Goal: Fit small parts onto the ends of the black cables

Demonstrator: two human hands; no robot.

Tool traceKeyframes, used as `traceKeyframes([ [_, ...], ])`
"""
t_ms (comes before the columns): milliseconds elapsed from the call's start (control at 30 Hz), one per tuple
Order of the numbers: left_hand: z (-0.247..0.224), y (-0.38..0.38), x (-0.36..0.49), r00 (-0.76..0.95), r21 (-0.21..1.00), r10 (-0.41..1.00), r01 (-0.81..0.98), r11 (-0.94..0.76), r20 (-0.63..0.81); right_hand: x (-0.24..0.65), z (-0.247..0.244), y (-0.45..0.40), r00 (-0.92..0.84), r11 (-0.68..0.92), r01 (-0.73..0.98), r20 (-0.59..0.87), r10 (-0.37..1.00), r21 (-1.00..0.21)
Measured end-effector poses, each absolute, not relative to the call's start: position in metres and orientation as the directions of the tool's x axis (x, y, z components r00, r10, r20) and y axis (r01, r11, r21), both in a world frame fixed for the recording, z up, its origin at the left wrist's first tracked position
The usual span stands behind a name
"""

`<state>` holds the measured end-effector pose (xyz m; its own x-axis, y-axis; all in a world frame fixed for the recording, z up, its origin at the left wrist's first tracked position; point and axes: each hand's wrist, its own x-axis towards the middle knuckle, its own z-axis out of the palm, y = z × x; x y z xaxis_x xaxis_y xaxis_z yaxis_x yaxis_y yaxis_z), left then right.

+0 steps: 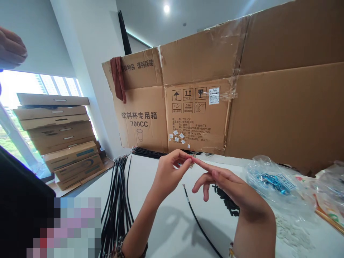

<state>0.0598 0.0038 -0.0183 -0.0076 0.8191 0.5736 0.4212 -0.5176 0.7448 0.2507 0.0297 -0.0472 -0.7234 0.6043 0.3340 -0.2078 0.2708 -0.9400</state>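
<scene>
Left hand (170, 172): fingers pinched narrow at the tips; held item too small to tell. Right hand (228, 188): index finger extended to that pinch, others loosely parted. Loose black cable (199, 222) lies just below on white surface (169, 233), bundle of black cables (116, 204) left.

a large cardboard carton (199, 64) stands opened out behind the table (150, 168), printed with handling symbols and 700cc, with a brownish-red cloth (117, 79) draped over its top edge. a stack of flat cardboard boxes (56, 132) sits by the window (16, 86). a clear plastic bag (271, 182) holding blue parts lies on the table at right. another person's hand (10, 48) shows at upper left.
</scene>
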Motion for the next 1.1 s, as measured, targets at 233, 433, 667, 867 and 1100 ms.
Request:
traceKeyframes([
  [233,-0.0170,0.0027,0.0606,-0.085,0.758,0.799,0.390,-0.523,0.595,0.2441,-0.0471,0.0297,-0.742,0.247,-0.099,0.237,0.627,-0.964],
  [433,-0.0191,0.0044,0.0597,-0.090,0.746,0.775,0.362,-0.559,0.625,0.2419,-0.0513,0.0329,-0.766,0.251,-0.117,0.248,0.593,-0.961],
  [667,-0.0192,0.0034,0.0584,-0.029,0.730,0.770,0.342,-0.591,0.637,0.2461,-0.0551,0.0344,-0.777,0.260,-0.174,0.295,0.557,-0.950],
  [867,-0.0188,0.0019,0.0582,-0.042,0.720,0.752,0.326,-0.612,0.658,0.2470,-0.0528,0.0311,-0.787,0.253,-0.172,0.288,0.546,-0.952],
  [1100,-0.0147,-0.0009,0.0538,-0.029,0.686,0.726,0.358,-0.634,0.687,0.2461,-0.0515,0.0303,-0.834,0.261,-0.158,0.270,0.481,-0.952],
])
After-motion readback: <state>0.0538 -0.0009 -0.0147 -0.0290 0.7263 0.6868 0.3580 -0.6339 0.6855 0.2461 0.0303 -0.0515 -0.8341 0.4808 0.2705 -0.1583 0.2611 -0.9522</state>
